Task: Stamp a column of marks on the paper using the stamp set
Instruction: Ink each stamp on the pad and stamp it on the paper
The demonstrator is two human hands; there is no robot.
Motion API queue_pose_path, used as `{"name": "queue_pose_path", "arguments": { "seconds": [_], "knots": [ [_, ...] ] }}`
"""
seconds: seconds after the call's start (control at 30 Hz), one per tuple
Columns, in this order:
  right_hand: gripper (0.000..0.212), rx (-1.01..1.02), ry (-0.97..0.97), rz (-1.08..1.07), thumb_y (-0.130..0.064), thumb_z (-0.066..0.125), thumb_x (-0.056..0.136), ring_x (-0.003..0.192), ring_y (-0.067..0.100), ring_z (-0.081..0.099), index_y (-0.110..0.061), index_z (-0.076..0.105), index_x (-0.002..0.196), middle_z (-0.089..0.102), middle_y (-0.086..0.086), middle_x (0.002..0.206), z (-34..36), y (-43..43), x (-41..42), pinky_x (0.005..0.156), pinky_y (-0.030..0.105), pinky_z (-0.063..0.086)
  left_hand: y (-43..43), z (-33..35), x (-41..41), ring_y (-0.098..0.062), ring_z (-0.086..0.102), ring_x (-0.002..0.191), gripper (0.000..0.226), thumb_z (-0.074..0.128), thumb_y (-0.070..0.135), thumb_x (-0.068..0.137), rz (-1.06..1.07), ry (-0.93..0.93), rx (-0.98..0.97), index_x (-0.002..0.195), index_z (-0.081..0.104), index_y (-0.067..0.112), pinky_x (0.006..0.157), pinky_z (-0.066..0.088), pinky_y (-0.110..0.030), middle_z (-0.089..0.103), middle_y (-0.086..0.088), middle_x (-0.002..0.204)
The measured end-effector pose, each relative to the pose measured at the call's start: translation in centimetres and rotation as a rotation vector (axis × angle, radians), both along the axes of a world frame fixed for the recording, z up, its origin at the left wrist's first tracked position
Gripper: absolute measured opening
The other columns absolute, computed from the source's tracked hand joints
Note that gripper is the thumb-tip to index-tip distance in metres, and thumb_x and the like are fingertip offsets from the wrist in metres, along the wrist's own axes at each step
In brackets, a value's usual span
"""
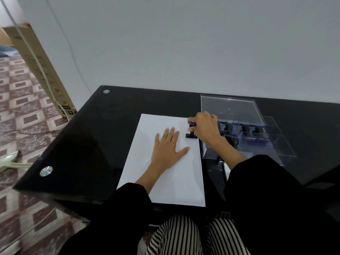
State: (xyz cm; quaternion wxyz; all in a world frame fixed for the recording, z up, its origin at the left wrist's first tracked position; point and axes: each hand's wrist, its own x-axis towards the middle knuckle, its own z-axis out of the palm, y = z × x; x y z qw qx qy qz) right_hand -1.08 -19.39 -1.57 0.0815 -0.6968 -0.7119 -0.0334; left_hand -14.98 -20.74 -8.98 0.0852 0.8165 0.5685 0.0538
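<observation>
A white sheet of paper lies on the black glass table. My left hand lies flat on the sheet with its fingers spread. My right hand grips the purple-topped handle of a black stamp, whose base sits on the paper near the right edge. Faint blue marks show on the paper just beyond the stamp, partly hidden by the hand. A clear plastic stamp box stands right of the paper with several dark-handled stamps inside.
The box's clear lid stands propped open behind it, near the wall. Round metal fittings mark the table's left corners. A cardboard box leans against the wall at the left, above a patterned tile floor.
</observation>
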Motion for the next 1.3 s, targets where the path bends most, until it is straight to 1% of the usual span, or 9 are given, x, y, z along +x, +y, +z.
{"name": "queue_pose_path", "arguments": {
  "seconds": [0.2,0.3,0.4,0.6,0.8,1.0,1.1,1.2,1.3],
  "knots": [
    [0.023,0.065,0.065,-0.014,-0.028,0.057,0.091,0.115,0.021,0.047,-0.022,0.062,0.113,0.061,0.003,0.113,-0.4,-1.3,0.6,0.107,0.043,0.026,-0.2,0.2,0.1,-0.02,-0.005,0.147,0.076,0.024,0.064,0.091,-0.006,0.004,-0.004,0.15,0.004,0.021,0.117,-0.005,-0.044,-0.003,-0.001,0.159],
    [0.022,0.192,0.192,-0.066,-0.03,0.059,0.09,0.111,0.022,0.048,-0.022,0.064,0.109,0.063,0.003,0.107,0.7,-1.8,1.3,0.101,0.037,0.029,-0.1,0.3,0.0,-0.02,-0.006,0.147,0.076,0.025,0.063,0.091,-0.011,-0.002,-0.012,0.15,0.003,0.021,0.117,-0.005,-0.043,-0.004,-0.001,0.159],
    [0.025,0.224,0.289,-0.107,-0.032,0.061,0.088,0.109,0.024,0.047,-0.022,0.064,0.11,0.063,0.004,0.103,2.8,-2.0,2.1,0.095,0.035,0.031,0.0,0.5,-0.1,-0.02,-0.006,0.147,0.076,0.027,0.062,0.091,-0.019,-0.012,-0.03,0.15,0.004,0.02,0.117,-0.005,-0.044,-0.004,-0.001,0.159],
    [0.018,0.152,0.315,-0.141,-0.032,0.064,0.085,0.109,0.025,0.049,-0.023,0.067,0.101,0.053,-0.002,0.088,5.0,-3.3,4.4,0.093,0.037,0.033,-0.5,1.5,0.4,-0.019,0.004,0.147,0.068,0.039,0.053,0.093,-0.027,-0.154,-0.057,0.148,0.018,0.018,0.117,-0.001,-0.042,0.009,-0.001,0.158],
    [0.02,0.029,0.331,-0.154,-0.03,0.066,0.084,0.112,0.027,0.051,-0.024,0.068,0.104,0.065,0.002,0.105,5.4,-4.7,5.4,0.094,0.039,0.033,-1.7,3.3,2.3,-0.015,0.009,0.146,0.066,0.043,0.05,0.093,-0.149,-0.317,-0.024,0.148,0.02,0.02,0.118,0.001,-0.037,0.015,0.002,0.157],
    [0.027,-0.121,0.29,-0.122,-0.03,0.069,0.082,0.11,0.025,0.055,-0.025,0.067,0.109,0.065,0.0,0.11,4.9,-5.3,5.5,0.094,0.041,0.036,-1.8,4.6,2.8,-0.014,0.005,0.146,0.065,0.038,0.043,0.097,-0.299,-0.214,-0.056,0.15,0.009,0.019,0.118,-0.001,-0.036,0.006,0.002,0.159],
    [0.028,-0.185,0.292,-0.103,-0.03,0.071,0.081,0.108,0.024,0.056,-0.023,0.068,0.108,0.065,0.001,0.109,4.4,-5.0,5.5,0.097,0.044,0.039,-2.4,5.0,3.0,-0.014,0.006,0.146,0.061,0.037,0.037,0.099,-0.333,-0.257,-0.071,0.15,0.009,0.019,0.118,0.001,-0.035,0.007,0.002,0.159],
    [0.031,-0.245,0.296,-0.067,-0.029,0.072,0.079,0.105,0.024,0.058,-0.02,0.068,0.108,0.066,0.003,0.107,3.9,-4.9,5.4,0.099,0.052,0.04,-2.7,4.8,3.5,-0.012,0.006,0.146,0.063,0.034,0.044,0.098,-0.341,-0.264,-0.088,0.15,0.008,0.02,0.118,0.002,-0.035,0.006,0.004,0.159],
    [0.036,-0.282,0.266,-0.068,-0.028,0.073,0.079,0.109,0.021,0.056,-0.019,0.065,0.112,0.066,0.001,0.111,3.3,-5.0,5.3,0.101,0.047,0.038,-2.6,4.1,3.9,-0.012,0.004,0.146,0.07,0.033,0.052,0.095,-0.324,-0.259,-0.099,0.151,0.005,0.021,0.118,0.003,-0.036,0.003,0.005,0.159]
  ]
}}
